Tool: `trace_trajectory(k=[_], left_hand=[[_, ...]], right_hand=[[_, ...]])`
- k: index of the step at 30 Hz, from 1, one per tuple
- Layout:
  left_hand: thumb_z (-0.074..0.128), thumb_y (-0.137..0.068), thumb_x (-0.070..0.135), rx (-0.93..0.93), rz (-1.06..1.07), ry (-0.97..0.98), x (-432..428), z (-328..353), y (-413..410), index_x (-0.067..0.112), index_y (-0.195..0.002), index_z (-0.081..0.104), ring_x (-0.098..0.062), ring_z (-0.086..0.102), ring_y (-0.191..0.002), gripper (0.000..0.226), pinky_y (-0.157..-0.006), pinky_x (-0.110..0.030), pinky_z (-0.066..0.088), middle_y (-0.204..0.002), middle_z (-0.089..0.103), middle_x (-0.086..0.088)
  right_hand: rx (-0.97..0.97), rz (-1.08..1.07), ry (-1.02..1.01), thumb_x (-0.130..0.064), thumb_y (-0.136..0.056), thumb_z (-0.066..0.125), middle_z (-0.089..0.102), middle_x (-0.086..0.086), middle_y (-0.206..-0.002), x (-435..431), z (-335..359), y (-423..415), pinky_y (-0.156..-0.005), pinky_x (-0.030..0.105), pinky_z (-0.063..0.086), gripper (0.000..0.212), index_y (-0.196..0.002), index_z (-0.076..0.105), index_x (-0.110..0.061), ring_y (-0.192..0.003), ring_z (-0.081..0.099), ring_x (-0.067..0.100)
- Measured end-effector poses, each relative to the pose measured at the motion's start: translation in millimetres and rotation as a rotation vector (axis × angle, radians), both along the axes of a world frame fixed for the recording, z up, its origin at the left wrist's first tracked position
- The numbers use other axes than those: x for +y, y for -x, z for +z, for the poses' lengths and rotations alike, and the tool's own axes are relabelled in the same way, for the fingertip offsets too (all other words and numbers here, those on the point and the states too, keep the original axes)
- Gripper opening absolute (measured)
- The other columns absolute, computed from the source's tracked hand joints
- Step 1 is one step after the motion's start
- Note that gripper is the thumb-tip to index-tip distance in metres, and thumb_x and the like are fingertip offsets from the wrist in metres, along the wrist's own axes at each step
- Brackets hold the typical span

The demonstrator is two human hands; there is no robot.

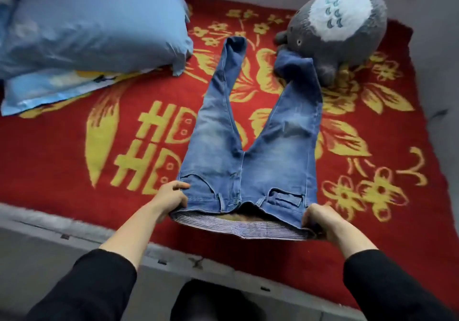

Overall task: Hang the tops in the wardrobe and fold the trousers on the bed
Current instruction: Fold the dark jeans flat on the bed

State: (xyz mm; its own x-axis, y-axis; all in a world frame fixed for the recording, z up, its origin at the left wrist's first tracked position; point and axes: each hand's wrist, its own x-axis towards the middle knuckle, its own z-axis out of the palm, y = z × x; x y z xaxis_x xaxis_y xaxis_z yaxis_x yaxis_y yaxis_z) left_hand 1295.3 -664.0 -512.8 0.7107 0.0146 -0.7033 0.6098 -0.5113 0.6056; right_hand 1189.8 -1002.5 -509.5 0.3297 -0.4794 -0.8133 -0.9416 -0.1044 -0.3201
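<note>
**Faded blue denim trousers [248, 152] held at the waistband over the bed**

The legs lie spread on the red blanket with yellow flowers [74, 159], pointing to the far side. The left hand [171, 200] and the right hand [320, 219] each grip one corner of the waistband with curled fingers, probably to pull the cloth flat before folding. The right leg's hem touches the grey plush toy [347, 23]. Most fingertips are hidden under the denim. No tops or wardrobe are in view.

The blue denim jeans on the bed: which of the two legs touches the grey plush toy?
The right-side leg: its crumpled cuff lies against the grey plush toy; the cuff of the left-side leg lies apart from it on the red blanket.
</note>
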Motion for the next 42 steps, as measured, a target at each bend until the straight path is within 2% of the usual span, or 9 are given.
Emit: trace_trajectory(k=[8, 11, 14, 22, 27, 30, 32, 38, 42], left_hand=[[0.052, -0.07, -0.017, 0.092, -0.002, -0.149, 34.8, -114.2, 75.4, 0.011, -0.106, 0.059, -0.022, 0.043, -0.048, 0.046, -0.042, -0.024, 0.037, -0.084, 0.058, -0.014], [0.064, -0.074, -0.001, 0.026, -0.21, -0.293, 37.1, -150.5, 102.7, 0.016, -0.114, 0.054, -0.025, 0.052, -0.077, 0.045, -0.071, -0.027, 0.045, -0.11, 0.044, -0.013], [0.073, -0.072, 0.025, -0.045, -0.471, -0.43, 36.9, -170.9, 126.4, 0.023, -0.129, 0.039, -0.031, 0.045, -0.109, 0.067, -0.093, -0.036, 0.042, -0.123, 0.022, -0.007], [0.068, -0.077, 0.008, -0.323, -0.699, -0.565, 46.7, -185.2, 125.9, 0.019, -0.115, 0.052, -0.034, 0.045, -0.104, 0.042, -0.07, -0.041, 0.047, -0.126, 0.029, -0.009], [0.062, -0.065, -0.006, -0.425, -0.791, -0.462, 63.3, -184.7, 113.1, 0.02, -0.099, 0.054, -0.027, 0.047, -0.084, 0.043, -0.059, -0.037, 0.045, -0.098, 0.03, 0.002], [0.066, -0.057, -0.006, -0.523, -0.885, -0.421, 77.3, -180.2, 117.8, 0.021, -0.095, 0.054, -0.024, 0.045, -0.078, 0.048, -0.053, -0.036, 0.047, -0.091, 0.034, 0.003], [0.069, -0.053, -0.004, -0.546, -1.004, -0.405, 85.2, -182.0, 127.3, 0.023, -0.094, 0.052, -0.025, 0.048, -0.074, 0.051, -0.049, -0.033, 0.045, -0.087, 0.039, 0.001], [0.058, -0.074, 0.011, -0.138, -1.14, -0.466, 80.9, -182.5, 136.4, 0.029, -0.1, 0.051, -0.019, 0.047, -0.094, 0.032, -0.064, -0.03, 0.039, -0.093, 0.039, 0.006], [0.068, -0.072, 0.023, 0.425, -0.95, -0.126, 79.3, -174.3, 92.5, 0.028, -0.08, 0.069, -0.004, 0.056, -0.066, 0.009, -0.06, -0.017, 0.043, -0.076, 0.067, 0.009]], right_hand=[[0.169, -0.087, -0.042, -0.004, -0.043, 0.056, 0.045, 0.011, -0.057, 27.0, -84.1, 70.6, -0.049, 0.026, 0.031, 0.029, -0.071, 0.051, 0.001, -0.048, 0.041, 0.021], [0.193, 0.084, 0.276, -0.012, -0.067, 0.065, 0.051, 0.019, -0.098, 53.0, -122.9, 93.7, -0.077, 0.041, 0.045, 0.058, -0.118, 0.043, 0.005, -0.095, 0.055, 0.036], [-0.083, 0.489, 0.56, -0.018, -0.07, 0.07, 0.042, 0.014, -0.128, 89.4, -151.5, 108.7, -0.095, 0.044, 0.037, 0.065, -0.129, 0.043, -0.009, -0.119, 0.04, 0.035], [-0.198, 1.11, 0.715, -0.006, -0.049, 0.078, 0.054, 0.013, -0.085, 112.4, -192.6, 90.3, -0.045, 0.034, 0.035, 0.059, -0.103, 0.055, -0.007, -0.069, 0.055, 0.032], [-0.12, 1.336, 0.66, 0.0, -0.083, 0.054, 0.057, 0.013, -0.106, 94.4, -184.8, 79.2, -0.059, 0.035, 0.033, 0.047, -0.129, 0.045, -0.004, -0.095, 0.06, 0.032], [-0.139, 1.418, 0.584, -0.007, -0.051, 0.078, 0.062, 0.009, -0.075, 88.6, -170.5, 85.8, -0.044, 0.03, 0.034, 0.049, -0.098, 0.065, -0.007, -0.064, 0.065, 0.03], [-0.076, 1.447, 0.466, -0.012, -0.06, 0.072, 0.064, 0.008, -0.084, 85.8, -165.9, 96.8, -0.051, 0.033, 0.037, 0.036, -0.094, 0.062, -0.011, -0.075, 0.067, 0.032], [0.287, 1.461, 0.241, -0.014, -0.079, 0.054, 0.062, 0.01, -0.114, 103.5, -161.3, 108.8, -0.079, 0.033, 0.046, 0.02, -0.099, 0.056, -0.016, -0.107, 0.06, 0.031], [0.568, 1.327, -0.025, -0.014, -0.066, 0.07, 0.068, 0.006, -0.08, 100.7, -151.8, 74.2, -0.065, 0.029, 0.049, 0.026, -0.092, 0.07, -0.009, -0.076, 0.066, 0.023]])
